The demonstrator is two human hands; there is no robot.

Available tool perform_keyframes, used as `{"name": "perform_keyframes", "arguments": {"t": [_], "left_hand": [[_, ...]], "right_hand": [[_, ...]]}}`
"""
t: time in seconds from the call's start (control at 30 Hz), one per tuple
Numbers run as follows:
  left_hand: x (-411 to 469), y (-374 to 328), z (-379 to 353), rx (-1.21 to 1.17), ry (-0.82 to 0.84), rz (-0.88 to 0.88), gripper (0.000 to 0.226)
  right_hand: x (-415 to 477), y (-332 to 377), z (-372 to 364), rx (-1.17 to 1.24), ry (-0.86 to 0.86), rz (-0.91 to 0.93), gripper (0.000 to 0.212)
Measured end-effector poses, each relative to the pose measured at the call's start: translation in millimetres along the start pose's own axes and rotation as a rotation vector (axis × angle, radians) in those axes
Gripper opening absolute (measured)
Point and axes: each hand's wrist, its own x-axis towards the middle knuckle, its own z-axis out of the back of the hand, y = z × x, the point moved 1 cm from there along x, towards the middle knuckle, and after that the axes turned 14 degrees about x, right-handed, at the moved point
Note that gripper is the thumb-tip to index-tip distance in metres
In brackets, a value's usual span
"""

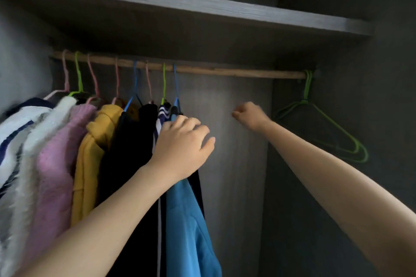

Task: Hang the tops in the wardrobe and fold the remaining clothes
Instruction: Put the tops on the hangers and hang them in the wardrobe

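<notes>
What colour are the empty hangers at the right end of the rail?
The empty hangers are bright green, clearest in the head view.

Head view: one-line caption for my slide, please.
Left hand rests on the blue top hung on the rail; right hand reaches toward empty green hangers.

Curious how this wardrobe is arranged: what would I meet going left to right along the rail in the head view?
White-and-navy top → white fluffy top → pink sweater → yellow hoodie → black top → blue top → right hand → empty green hangers.
</notes>
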Motion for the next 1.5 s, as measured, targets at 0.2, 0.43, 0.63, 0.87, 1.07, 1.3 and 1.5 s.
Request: {"name": "perform_keyframes", "arguments": {"t": [0.2,0.43,0.63,0.87,1.07,1.3,1.5], "left_hand": [[10,-73,-32,0.033,0.349,-0.138,0.046],[2,-116,-88,-0.154,0.535,-0.115,0.04],[-4,-118,-106,-0.186,0.545,-0.081,0.038],[-6,-114,-111,-0.202,0.504,-0.043,0.038],[-6,-113,-110,-0.204,0.472,-0.033,0.037],[-7,-115,-111,-0.248,0.457,-0.04,0.039],[-6,-116,-110,-0.266,0.451,-0.044,0.039]], "right_hand": [[-47,-75,85,-0.569,-0.375,-0.101,0.031],[-88,-131,130,-0.643,-0.302,-0.398,0.03],[-90,-152,135,-0.49,-0.266,-0.454,0.022],[-78,-145,126,-0.286,-0.296,-0.392,0.047],[-75,-137,131,-0.404,-0.265,-0.397,0.044],[-70,-137,135,0.404,-0.457,-0.438,0.058],[-68,-143,144,0.283,-0.539,-0.371,0.043]]}}
